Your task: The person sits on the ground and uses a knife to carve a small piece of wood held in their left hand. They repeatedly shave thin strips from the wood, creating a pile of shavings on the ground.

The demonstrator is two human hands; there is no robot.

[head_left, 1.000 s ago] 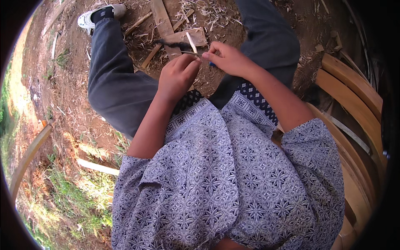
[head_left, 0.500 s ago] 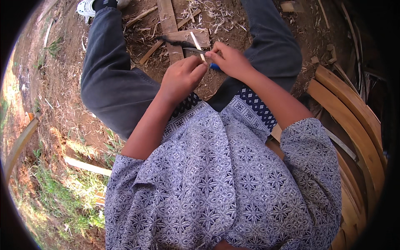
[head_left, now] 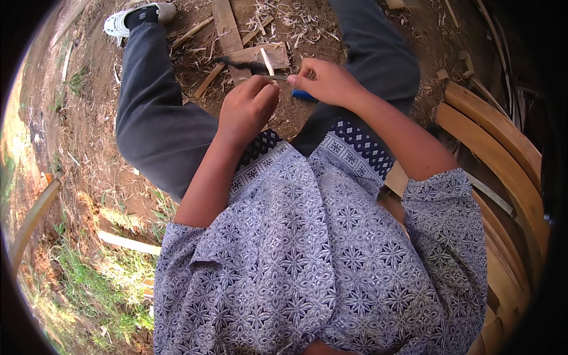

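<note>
My left hand (head_left: 248,106) is closed on the lower end of a thin pale wood strip (head_left: 267,61), which points up and away from me. My right hand (head_left: 322,81) pinches a narrow metal knife blade (head_left: 278,77) between thumb and fingers. The blade lies crosswise against the strip, close to my left fingertips. Just below my right hand shows a blue object (head_left: 303,94); whether it belongs to the knife I cannot tell. Beyond the hands, flat wooden boards (head_left: 260,55) lie crossed on the ground, with a dark ragged piece (head_left: 239,63) on them.
Curly wood shavings (head_left: 305,23) litter the brown soil between my outstretched legs (head_left: 148,83). Curved wooden pieces (head_left: 491,142) are stacked close on my right. To the left are grass (head_left: 94,278), a pale slat (head_left: 129,242) and a curved wooden piece (head_left: 32,222).
My left hand has moved left, away from my right hand, taking the strip with it. More of the gap between the hands shows, with the blade across it. The view has shifted slightly.
</note>
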